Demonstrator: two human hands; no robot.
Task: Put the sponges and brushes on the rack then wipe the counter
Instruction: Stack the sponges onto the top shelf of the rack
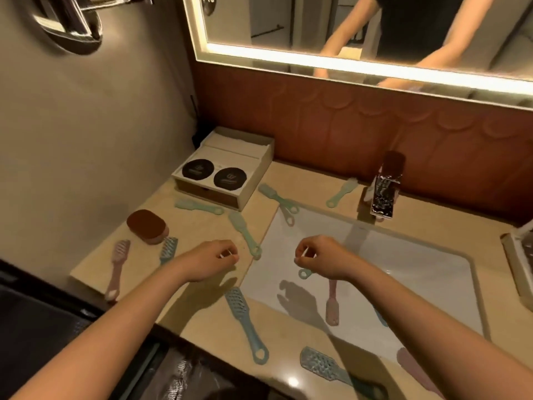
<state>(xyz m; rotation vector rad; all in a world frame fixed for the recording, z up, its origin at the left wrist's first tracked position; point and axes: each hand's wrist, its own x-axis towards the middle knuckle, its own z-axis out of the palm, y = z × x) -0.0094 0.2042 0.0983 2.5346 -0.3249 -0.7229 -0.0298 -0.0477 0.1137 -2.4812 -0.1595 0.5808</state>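
Note:
Several long-handled brushes lie scattered on the beige counter (202, 307): a pink brush (116, 267) and a blue brush (168, 249) at the left, green brushes (245, 233) near the sink's left rim, and a blue brush (245, 321) at the front. A brown sponge (147, 226) sits at the left. A pink brush (332, 304) lies in the sink (418, 272). My left hand (215, 259) and my right hand (320, 256) hover above the sink's left part, fingers loosely curled, holding nothing I can make out. The rack (519, 261) shows at the right edge.
A cream box with two black round lids (215, 176) stands at the back left. The chrome tap (385, 189) rises behind the sink, with a green brush (341, 192) beside it. More brushes (323, 365) lie at the front edge. A mirror (360, 30) hangs above.

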